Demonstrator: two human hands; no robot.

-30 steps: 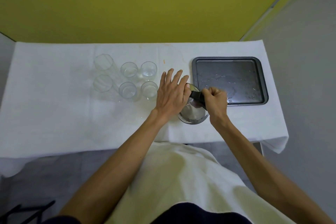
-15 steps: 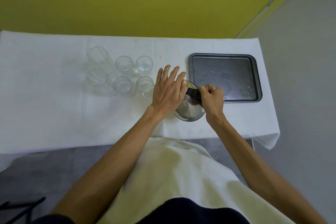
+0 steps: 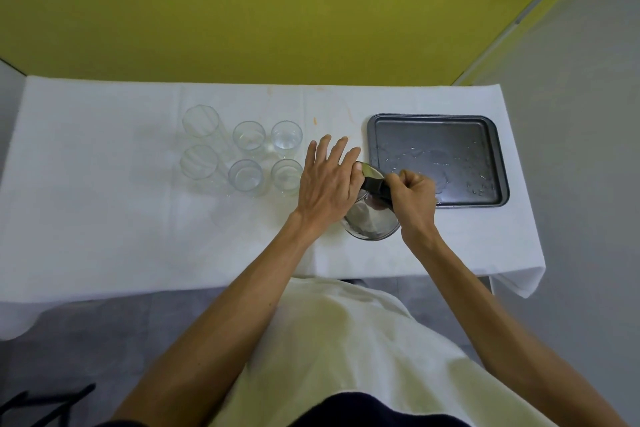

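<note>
Our round clear glass jug [image 3: 372, 222], near the white-clothed counter's [image 3: 104, 218] front edge beside the dark metal tray [image 3: 438, 120], looks fragile and slippery, so our right grip [image 3: 414, 198] closes round its black handle [image 3: 375, 187] while our left grip [image 3: 327, 189] steadies it, fingers straight.

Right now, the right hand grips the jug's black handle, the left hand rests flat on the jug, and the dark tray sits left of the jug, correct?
Not quite: the head view shows the dark tray right of the jug, not left. The right hand does grip the black handle, and the left hand rests flat on the jug.
</note>
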